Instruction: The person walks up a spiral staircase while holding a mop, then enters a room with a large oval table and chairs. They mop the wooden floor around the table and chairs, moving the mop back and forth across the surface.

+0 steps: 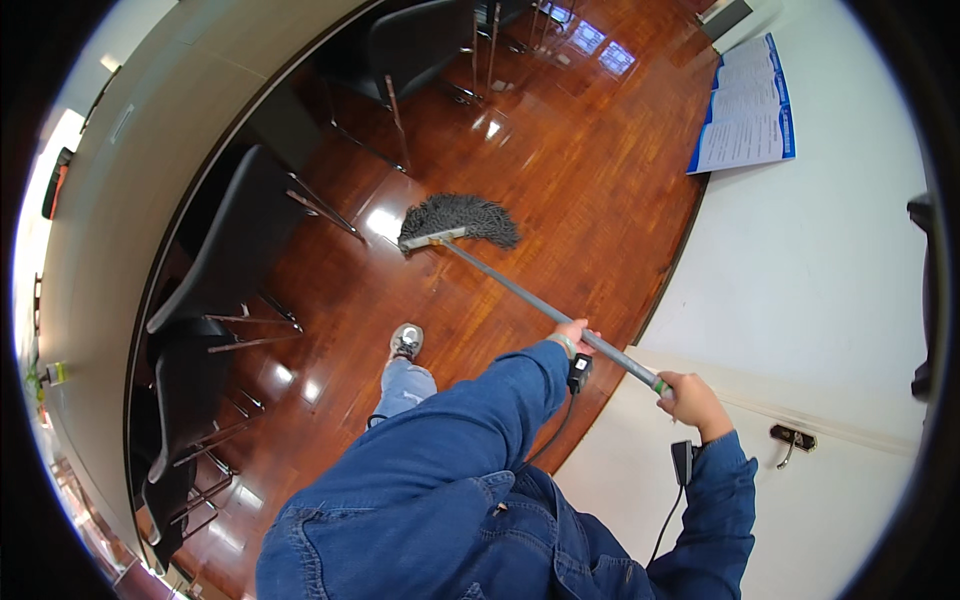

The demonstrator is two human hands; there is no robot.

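A mop [460, 220] with a dark grey, stringy head lies on the shiny wooden floor [570, 190], ahead of my foot. Its grey pole runs from the head back toward me on the right. Partway up the pole, my left hand [577, 336] is wrapped round it. My right hand [697, 401] grips the upper end, by a green band. Blue denim sleeves cover both arms, and a small black box with a cable sits at each wrist.
Black chairs [240, 235] with metal legs line the left side along a long pale table [180, 130]. To the right stands a white wall with blue-edged posters [745, 110]. A white door with a dark handle [793, 438] is close by my right arm.
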